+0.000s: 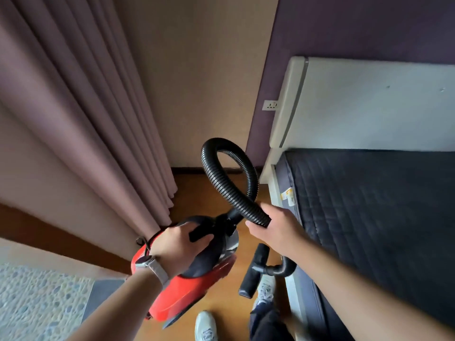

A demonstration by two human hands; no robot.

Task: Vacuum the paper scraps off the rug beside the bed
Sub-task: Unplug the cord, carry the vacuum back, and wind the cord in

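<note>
Wood floor (221, 303) between curtain (86, 119) and bed (369, 205). Left hand (177, 244) clamped on handle of one red vacuum (179, 291), held off the floor. Right hand (273, 227) closed around one black hose (229, 178), looped above. One floor nozzle (253, 271) hangs below. Two white shoes visible. Rug edge (37, 303) bottom-left; can't tell scraps.
</note>
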